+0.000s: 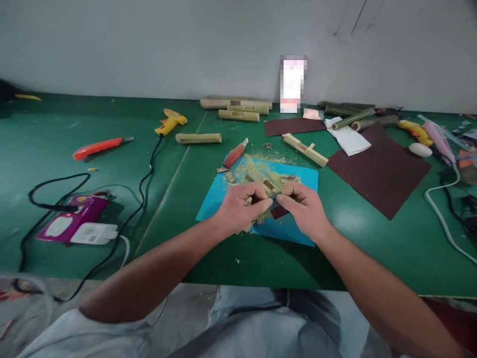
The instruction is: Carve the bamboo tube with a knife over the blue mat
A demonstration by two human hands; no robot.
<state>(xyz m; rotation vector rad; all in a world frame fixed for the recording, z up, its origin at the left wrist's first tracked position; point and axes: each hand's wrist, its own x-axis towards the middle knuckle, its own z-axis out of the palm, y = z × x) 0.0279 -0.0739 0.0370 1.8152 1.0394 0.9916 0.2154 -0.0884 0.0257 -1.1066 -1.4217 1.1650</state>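
My left hand (244, 206) and my right hand (303, 206) meet over the blue sheet (219, 204), both closed. Pinched between their thumbs and fingers is a small dark, thin piece (275, 198), partly hidden; its kind I cannot make out. Just behind the fingertips lies a split bamboo tube (257, 175) with a rectangular hole, and I cannot tell whether the fingers touch it. Shavings and bamboo chips surround it. A dark red scrap (279, 212) shows below the fingers. At the sheet's upper left corner rests a red-handled cutter (234, 154).
Notched bamboo tubes (238, 115) lie along the back, another (305, 150) nearer. Brown sandpaper sheets (380, 171) spread right. Leftward are a yellow glue gun (170, 122), an orange utility knife (100, 147) and a purple power strip (74, 219) with trailing cords. A phone (293, 84) leans on the wall.
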